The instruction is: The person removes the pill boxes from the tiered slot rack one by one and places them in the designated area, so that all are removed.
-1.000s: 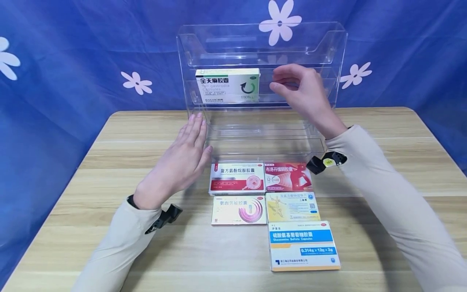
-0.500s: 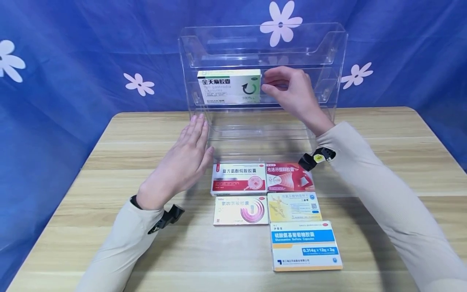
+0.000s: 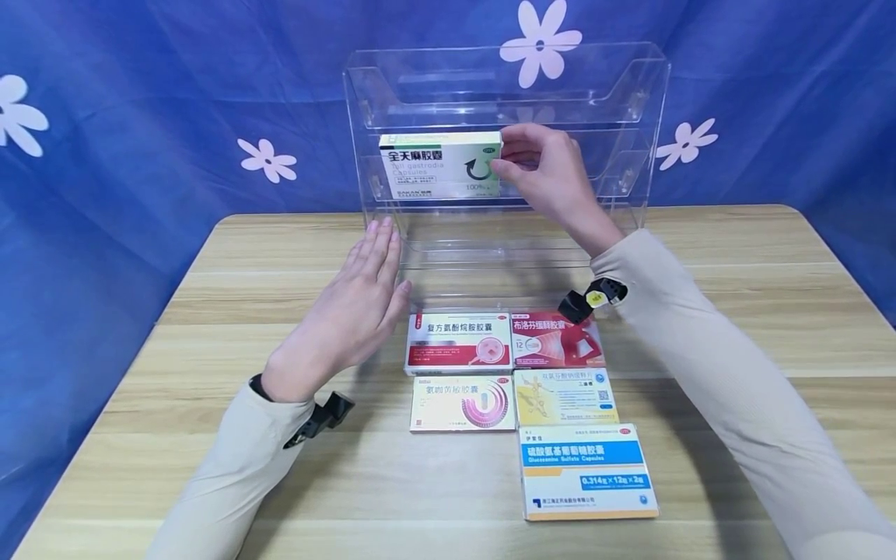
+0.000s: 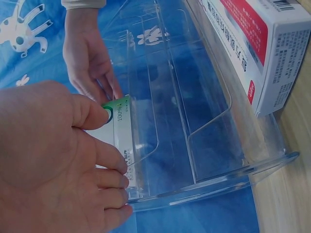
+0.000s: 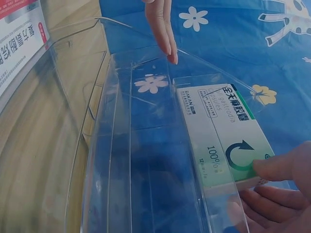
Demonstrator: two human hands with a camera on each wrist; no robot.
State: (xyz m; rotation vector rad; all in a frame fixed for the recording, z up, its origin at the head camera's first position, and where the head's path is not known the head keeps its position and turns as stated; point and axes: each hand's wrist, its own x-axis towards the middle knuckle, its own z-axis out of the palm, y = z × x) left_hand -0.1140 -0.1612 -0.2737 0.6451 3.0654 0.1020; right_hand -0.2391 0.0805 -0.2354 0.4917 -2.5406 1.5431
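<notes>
A white and green medicine box [image 3: 442, 166] stands upright in a tier of a transparent acrylic rack [image 3: 504, 117], near its left side. My right hand [image 3: 549, 167] pinches the box's right end. In the right wrist view the thumb [image 5: 282, 167] lies on the green front, with the other fingers curled at the end face. With fingers straight, my left hand [image 3: 350, 307] rests along the rack's left side. Its palm shows in the left wrist view, where it covers part of the box.
In front of the rack lie a white-red box [image 3: 458, 342], a red box [image 3: 556, 340], a pink-patterned box [image 3: 462, 403], a yellow box [image 3: 565, 395] and a blue-white box [image 3: 586, 470]. Behind the wooden table [image 3: 175, 435] hangs a blue flowered cloth [image 3: 210, 93].
My right hand has moved left from beside the medicine box onto its right end, thumb now over the front. The left hand stays at the rack's side.
</notes>
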